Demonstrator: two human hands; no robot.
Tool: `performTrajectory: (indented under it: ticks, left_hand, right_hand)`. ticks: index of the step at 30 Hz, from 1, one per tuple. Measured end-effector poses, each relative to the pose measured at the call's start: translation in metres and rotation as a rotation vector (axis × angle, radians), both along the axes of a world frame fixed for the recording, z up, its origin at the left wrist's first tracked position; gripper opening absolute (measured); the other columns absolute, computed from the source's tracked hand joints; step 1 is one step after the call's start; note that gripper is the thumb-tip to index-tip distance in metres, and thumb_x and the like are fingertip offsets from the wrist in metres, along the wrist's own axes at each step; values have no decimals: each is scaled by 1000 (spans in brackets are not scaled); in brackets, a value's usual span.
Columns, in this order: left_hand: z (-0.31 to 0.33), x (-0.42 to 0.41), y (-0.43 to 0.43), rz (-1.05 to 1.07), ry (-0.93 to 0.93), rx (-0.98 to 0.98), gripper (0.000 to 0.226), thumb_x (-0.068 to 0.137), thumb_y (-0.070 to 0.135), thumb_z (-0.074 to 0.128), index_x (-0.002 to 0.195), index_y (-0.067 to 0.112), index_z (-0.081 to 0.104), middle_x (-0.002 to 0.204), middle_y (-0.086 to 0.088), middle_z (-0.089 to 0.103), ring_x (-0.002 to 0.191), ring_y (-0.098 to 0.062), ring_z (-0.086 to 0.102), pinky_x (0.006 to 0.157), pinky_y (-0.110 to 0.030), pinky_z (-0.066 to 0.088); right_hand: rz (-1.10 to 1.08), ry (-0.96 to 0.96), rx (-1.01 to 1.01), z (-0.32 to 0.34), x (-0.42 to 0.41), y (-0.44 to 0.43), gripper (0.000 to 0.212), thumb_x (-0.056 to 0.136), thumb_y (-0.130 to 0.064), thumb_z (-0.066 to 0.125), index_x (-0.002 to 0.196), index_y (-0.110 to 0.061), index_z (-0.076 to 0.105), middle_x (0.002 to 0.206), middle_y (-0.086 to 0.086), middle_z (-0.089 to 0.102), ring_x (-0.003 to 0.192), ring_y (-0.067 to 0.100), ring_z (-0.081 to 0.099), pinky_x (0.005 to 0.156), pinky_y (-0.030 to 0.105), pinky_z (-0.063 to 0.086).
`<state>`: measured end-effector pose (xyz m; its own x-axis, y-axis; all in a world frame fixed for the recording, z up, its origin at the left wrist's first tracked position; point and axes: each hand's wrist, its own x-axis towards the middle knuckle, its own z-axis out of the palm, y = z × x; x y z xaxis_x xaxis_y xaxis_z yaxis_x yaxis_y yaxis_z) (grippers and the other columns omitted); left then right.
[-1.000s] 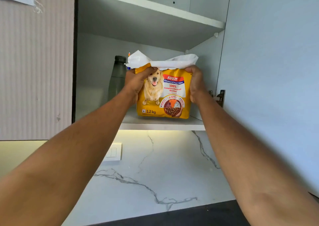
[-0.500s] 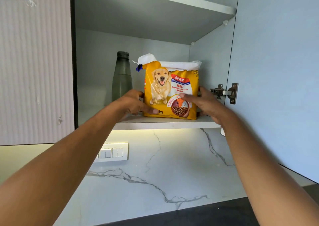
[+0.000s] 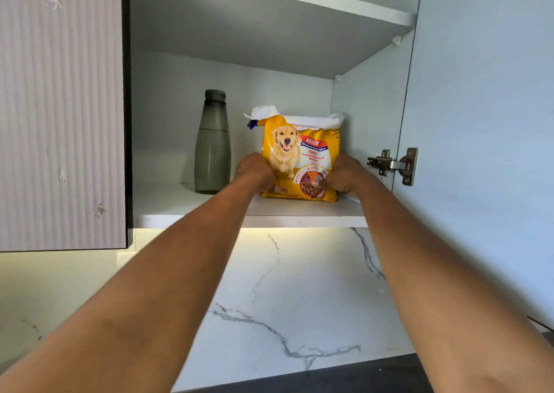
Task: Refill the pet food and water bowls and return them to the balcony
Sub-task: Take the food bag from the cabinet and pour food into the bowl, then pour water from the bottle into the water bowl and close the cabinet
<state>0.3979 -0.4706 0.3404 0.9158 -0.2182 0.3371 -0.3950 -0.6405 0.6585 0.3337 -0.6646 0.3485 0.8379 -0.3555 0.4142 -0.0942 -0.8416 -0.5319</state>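
**Supervisor:** Where did the dog food bag (image 3: 299, 158) stand at the time of inspection?

**Inspector:** It stood upright on the lower shelf (image 3: 195, 209) of the open cabinet, just right of the frame's centre. Its folded white top was uppermost. A dark bottle (image 3: 212, 143) stood to its left, apart from it.

**Supervisor:** And the hands?

**Inspector:** Both were on the bag. The left hand (image 3: 254, 170) was curled round its lower left edge. The right hand (image 3: 341, 176) was wrapped round the lower right edge, with the thumb pressed on the printed front. Both grips were closed on the bag.

**Supervisor:** What had changed?

**Inspector:** A second earlier the same hands held the bag by its folded top, close to the shelf's front lip. By the moment inspected they had dropped to its base, and the bag sat deeper in, with bare shelf showing in front of it.

**Supervisor:** Your reading for the task?

**Inspector:** In my judgement the bag was being stowed rather than fetched, which suggests the food portion had been dispensed. No bowls were in view, so I could not confirm their filling or whether the water was done. The cabinet door (image 3: 479, 122) at the right of the frame stood open. Closing it and carrying the bowls to the balcony appeared outstanding.
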Motion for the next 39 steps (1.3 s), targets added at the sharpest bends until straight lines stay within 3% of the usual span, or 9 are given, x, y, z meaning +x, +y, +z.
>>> performTrajectory:
  ticks: [10, 17, 23, 25, 28, 31, 33, 35, 39]
  left_hand:
    - [-7, -2, -12, 63, -67, 61, 71, 77, 35, 90, 132, 7, 56, 131, -12, 61, 121, -30, 63, 95, -35, 53]
    - [-4, -27, 8, 26, -123, -28, 48, 78, 34, 89, 108, 9, 61, 107, -10, 62, 101, -25, 64, 71, -33, 49]
    - [-10, -46, 65, 60, -226, -200, 26, 84, 22, 85, 101, 7, 73, 94, -6, 66, 92, -24, 64, 83, -36, 58]
    - [-13, -46, 86, 133, -242, -258, 11, 86, 15, 80, 91, 10, 72, 93, -4, 67, 88, -24, 64, 82, -34, 58]
    - [-18, -49, 104, 233, -248, -284, 8, 88, 7, 70, 87, 14, 65, 94, -3, 61, 86, -23, 54, 79, -29, 49]
    - [-26, -54, 110, 258, -222, -297, 12, 90, 4, 61, 98, 12, 59, 99, -6, 54, 88, -25, 55, 76, -31, 46]
    - [-29, -54, 110, 248, -203, -314, 15, 90, 4, 61, 103, 11, 57, 102, -8, 55, 90, -27, 57, 75, -32, 48]
    - [-29, -52, 110, 231, -203, -319, 15, 90, 3, 61, 103, 9, 56, 101, -9, 59, 85, -26, 58, 69, -34, 52]
    - [-30, -49, 112, 228, -215, -308, 30, 91, 3, 60, 121, 5, 55, 96, -7, 53, 84, -26, 58, 76, -42, 62]
  right_hand:
    - [-82, -35, -31, -12, 18, -10, 76, 82, -38, 90, 144, -9, 57, 145, 16, 64, 130, 35, 62, 99, 35, 51]
    - [-81, -110, -27, -19, -15, 19, 48, 90, -21, 81, 132, -4, 67, 131, 17, 71, 120, 34, 67, 79, 29, 46]
    - [19, -260, -90, -25, -34, 63, 30, 90, -36, 77, 107, -12, 70, 105, 6, 70, 104, 26, 66, 76, 27, 43]
    - [73, -284, -127, -20, -34, 82, 33, 89, -37, 76, 87, -4, 70, 91, 11, 72, 94, 29, 67, 70, 34, 45]
    - [194, -345, -55, -7, -29, 112, 37, 91, -32, 75, 89, 5, 78, 90, 24, 76, 88, 35, 72, 80, 39, 56]
    - [278, -321, 105, 7, -8, 138, 42, 89, -33, 76, 89, 10, 74, 80, 23, 72, 80, 40, 74, 83, 47, 61]
    - [284, -271, 130, 16, 14, 155, 42, 85, -39, 77, 81, 1, 66, 78, 13, 64, 74, 37, 69, 70, 46, 60]
    - [277, -198, 112, 20, 35, 169, 41, 86, -44, 78, 96, -9, 60, 94, 8, 62, 86, 28, 63, 61, 32, 46]
    - [267, -146, 171, 23, 70, 193, 84, 80, -47, 86, 141, -4, 50, 136, 11, 62, 121, 30, 63, 78, 32, 48]
